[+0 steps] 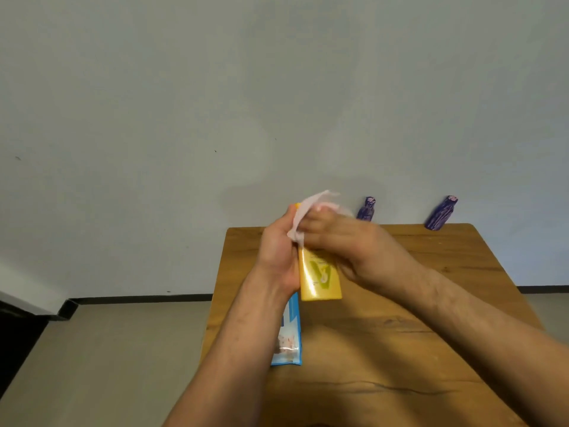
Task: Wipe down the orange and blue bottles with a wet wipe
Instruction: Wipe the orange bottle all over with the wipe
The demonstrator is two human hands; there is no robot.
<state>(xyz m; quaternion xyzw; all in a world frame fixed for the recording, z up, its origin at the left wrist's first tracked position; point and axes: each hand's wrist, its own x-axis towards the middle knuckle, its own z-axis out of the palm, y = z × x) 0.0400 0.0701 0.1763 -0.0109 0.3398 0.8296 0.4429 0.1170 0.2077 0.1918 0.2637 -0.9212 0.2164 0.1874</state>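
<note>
Centre frame: the left hand [277,251] grips the orange bottle [320,278] above the tabletop [400,334], and the right hand [348,245] pinches the wet wipe [303,211] round its top. Blue bottles [365,209] [441,213] stand at the far edge, right of centre.

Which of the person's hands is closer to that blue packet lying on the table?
Left. The left hand grips the orange bottle just beyond the blue packet; the right hand is farther right, with the wipe.
</note>
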